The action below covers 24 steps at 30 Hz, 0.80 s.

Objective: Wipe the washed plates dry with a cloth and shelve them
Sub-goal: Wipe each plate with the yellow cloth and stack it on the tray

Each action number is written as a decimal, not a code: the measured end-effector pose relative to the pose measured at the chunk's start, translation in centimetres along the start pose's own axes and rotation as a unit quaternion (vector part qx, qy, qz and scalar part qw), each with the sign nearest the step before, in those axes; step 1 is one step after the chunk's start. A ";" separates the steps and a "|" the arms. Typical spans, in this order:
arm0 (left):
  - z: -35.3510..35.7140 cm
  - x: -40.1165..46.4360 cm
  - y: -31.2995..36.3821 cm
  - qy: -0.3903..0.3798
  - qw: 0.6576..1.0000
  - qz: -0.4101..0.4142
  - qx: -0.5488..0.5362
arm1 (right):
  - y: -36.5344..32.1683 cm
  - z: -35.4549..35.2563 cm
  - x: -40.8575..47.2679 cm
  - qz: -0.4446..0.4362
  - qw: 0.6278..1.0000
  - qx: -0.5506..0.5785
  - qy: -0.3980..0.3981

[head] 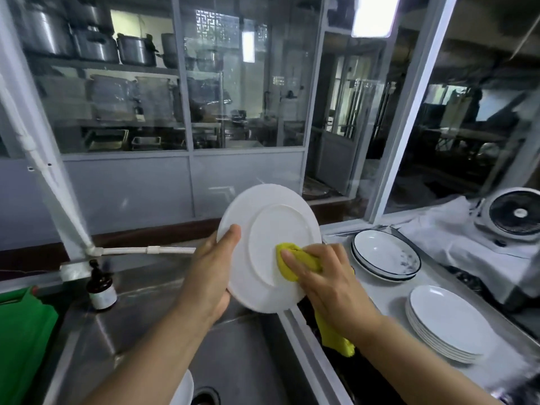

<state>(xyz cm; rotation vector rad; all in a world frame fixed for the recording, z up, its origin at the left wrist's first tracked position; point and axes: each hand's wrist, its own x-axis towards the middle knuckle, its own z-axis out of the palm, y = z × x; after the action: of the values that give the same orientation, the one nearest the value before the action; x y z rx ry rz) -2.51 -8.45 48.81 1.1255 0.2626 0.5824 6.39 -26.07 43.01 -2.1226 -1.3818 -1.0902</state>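
Plate wiped above the sink, at risk of slipping

Over the sink (233,355), the plate (270,229) is gripped at its rim by the left hand (210,276); the cloth (287,263) is bunched in the right hand (327,276). A wet rim or hard rub could drop it.

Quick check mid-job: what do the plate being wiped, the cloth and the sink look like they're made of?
Plate: smooth glossy white, with a raised foot ring on its underside; probably glazed ceramic, though melamine can't be ruled out.
Cloth: yellow, soft and bunched with a fuzzy surface; likely microfibre or terry.
Sink: grey brushed metal with dull streaky reflections; looks like stainless steel.
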 end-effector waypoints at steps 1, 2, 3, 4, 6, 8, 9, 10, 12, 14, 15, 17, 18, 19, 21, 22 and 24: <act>1.3 0.2 -0.9 -0.006 1.000 -0.004 0.009 | 1.9 -0.4 -0.8 0.012 1.000 -0.010 0.006; 2.8 0.4 -1.7 -0.013 1.000 -0.012 0.019 | 3.9 -0.9 -1.4 0.023 0.999 -0.021 0.011; 4.3 0.7 -2.7 -0.022 0.999 -0.024 0.033 | 6.0 -1.5 -2.0 0.037 0.999 -0.036 0.013; 5.9 0.8 -3.7 -0.030 0.998 -0.040 0.045 | 8.0 -2.2 -2.5 0.056 0.997 -0.052 0.015; 9.3 1.3 -5.9 -0.052 0.995 -0.066 0.055 | 12.0 -3.7 -3.6 0.095 0.992 -0.084 0.016; 12.8 1.7 -8.4 -0.072 0.992 -0.084 0.056 | 15.9 -5.0 -5.4 0.125 0.985 -0.120 0.016; 14.6 2.0 -9.7 -0.078 0.991 -0.090 0.060 | 17.8 -5.7 -6.7 0.147 0.980 -0.134 0.018; 16.3 2.3 -11.0 -0.080 0.990 -0.096 0.058 | 19.8 -6.4 -8.1 0.176 0.974 -0.141 0.022; 19.7 2.7 -13.5 -0.088 0.989 -0.107 0.052 | 23.3 -7.9 -11.3 0.237 0.961 -0.140 0.033; 22.8 2.8 -16.1 -0.112 0.986 -0.109 0.053 | 26.2 -9.6 -14.4 0.280 0.949 -0.143 0.034; 24.2 2.8 -17.3 -0.130 0.984 -0.107 0.060 | 27.3 -10.5 -15.9 0.294 0.944 -0.149 0.031; 26.9 3.0 -20.0 -0.167 0.976 -0.087 0.105 | 29.3 -12.1 -18.5 0.320 0.935 -0.151 0.027; 28.1 3.2 -21.4 -0.181 0.970 -0.071 0.146 | 30.1 -12.7 -19.8 0.334 0.930 -0.153 0.027; 29.3 3.3 -22.9 -0.193 0.960 -0.056 0.192 | 30.9 -13.2 -20.9 0.350 0.923 -0.156 0.027; 31.3 3.3 -25.6 -0.217 0.933 -0.024 0.286 | 32.0 -14.0 -23.2 0.386 0.909 -0.156 0.022; 32.3 3.0 -26.9 -0.238 0.913 -0.004 0.331 | 32.4 -14.3 -24.3 0.401 0.902 -0.157 0.019; 34.0 2.3 -28.9 -0.293 0.846 0.059 0.441 | 33.0 -14.7 -26.4 0.419 0.892 -0.167 0.012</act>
<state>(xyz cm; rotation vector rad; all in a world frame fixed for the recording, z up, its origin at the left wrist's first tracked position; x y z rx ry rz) 24.56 -42.11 37.20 2.1689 -0.1020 0.1685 24.28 -66.29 34.88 -2.5194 -0.1532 -0.9922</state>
